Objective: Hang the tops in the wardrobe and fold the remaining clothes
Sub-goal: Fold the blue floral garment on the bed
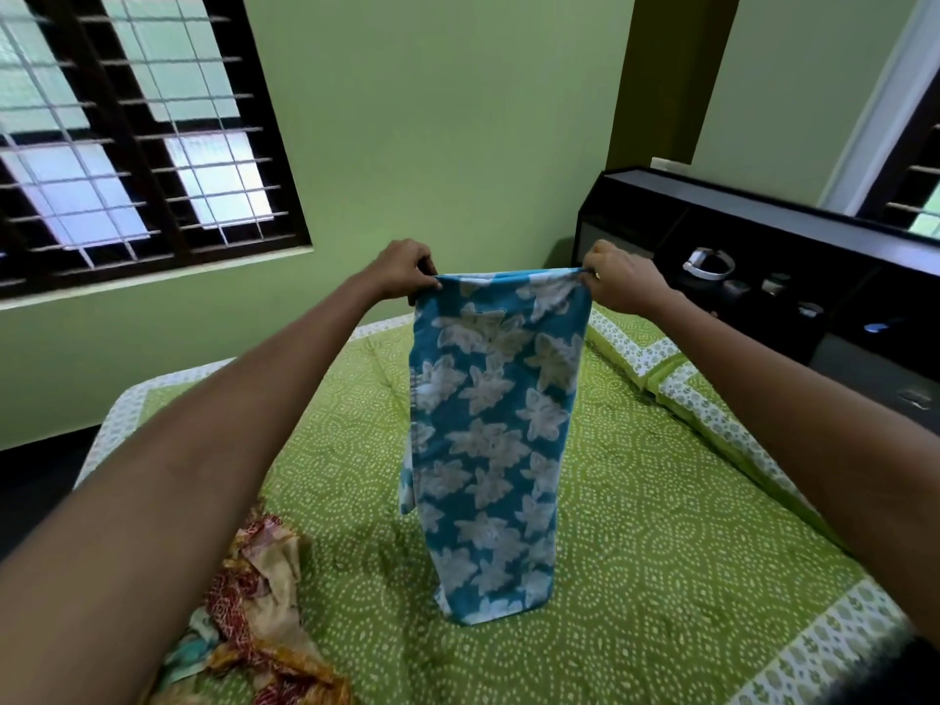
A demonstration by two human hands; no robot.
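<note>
One head-worn wide-angle view looks forward and down along both outstretched arms, close over the bed [636,501] beneath the fingers [430,282].

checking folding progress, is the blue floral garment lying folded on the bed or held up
Held up. The left hand and right hand pinch the top corners of the blue floral garment, which hangs lengthwise above the green bedspread.
</note>
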